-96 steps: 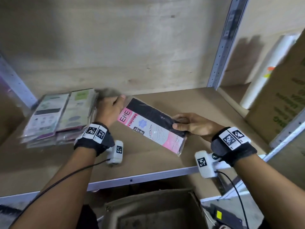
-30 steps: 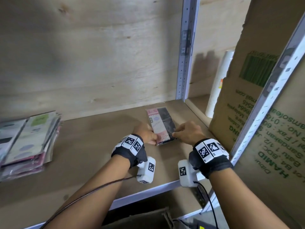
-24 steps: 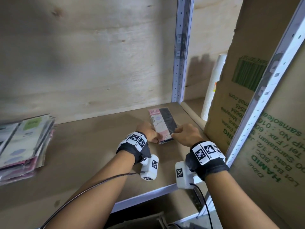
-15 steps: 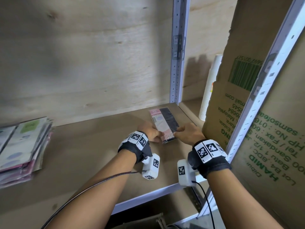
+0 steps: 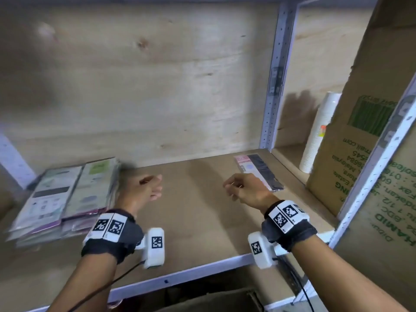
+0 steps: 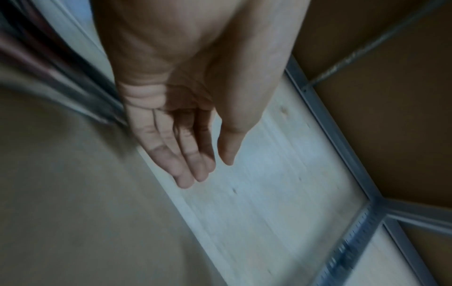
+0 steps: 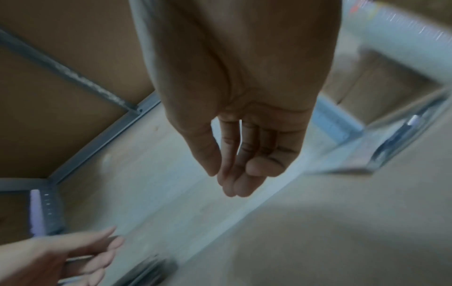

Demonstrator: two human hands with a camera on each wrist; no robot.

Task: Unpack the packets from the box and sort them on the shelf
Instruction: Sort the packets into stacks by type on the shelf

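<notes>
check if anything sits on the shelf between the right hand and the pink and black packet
Nothing visible does. The right hand hovers empty just left of the pink and black packet, with only bare shelf board between them.

Head cam looks down and forward into the shelf (image 5: 202, 221) from close up. Each wrist cam peers along its own palm, and all three catch the plywood back wall (image 5: 135, 86).

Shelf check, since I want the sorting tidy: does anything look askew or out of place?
Slightly. The stack of packets at the left is fanned unevenly, edges not flush. The pink-and-black packet lies flat alone at the right. Both hands are empty.
</notes>
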